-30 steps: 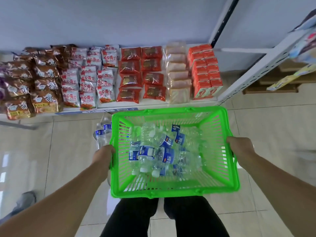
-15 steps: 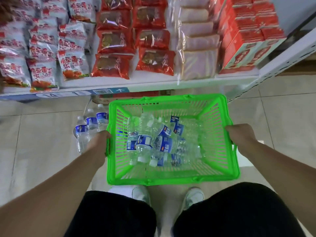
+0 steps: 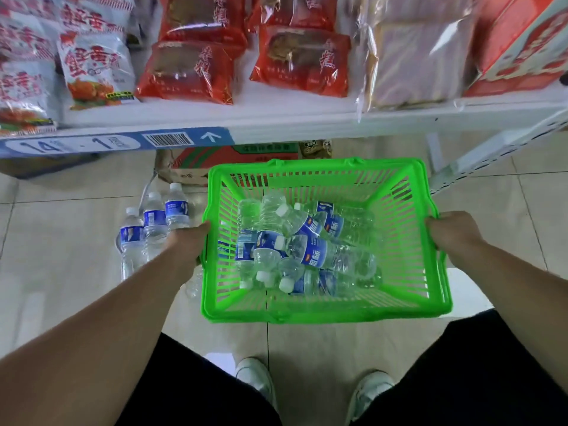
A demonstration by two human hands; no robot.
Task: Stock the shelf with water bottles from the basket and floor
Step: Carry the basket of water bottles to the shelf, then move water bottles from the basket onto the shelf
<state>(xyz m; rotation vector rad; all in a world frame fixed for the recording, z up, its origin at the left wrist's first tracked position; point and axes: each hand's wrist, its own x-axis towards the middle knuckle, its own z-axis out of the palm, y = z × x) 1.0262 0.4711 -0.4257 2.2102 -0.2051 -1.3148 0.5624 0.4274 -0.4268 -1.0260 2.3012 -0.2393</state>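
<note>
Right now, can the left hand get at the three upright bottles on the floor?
Probably not yet: the left hand is shut on the green basket rim. The upright bottles stand just beyond it, nothing between, so releasing that grip should free the way.

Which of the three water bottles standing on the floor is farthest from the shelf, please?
The leftmost standing bottle, beside the left hand; the other two stand progressively closer to the shelf.

White-and-red snack bags (image 3: 95,69) lie at left, red foil packets (image 3: 187,72) beside them at centre, clear-wrapped pale packs (image 3: 415,63) to their right, and red cartons (image 3: 522,44) at far right. A blue label strip (image 3: 116,144) with a barcode and an arrow runs below the snack bags. A cardboard box (image 3: 215,161) sits on the tiled floor (image 3: 61,226); white shoes (image 3: 255,379) at the bottom of the view.
</note>
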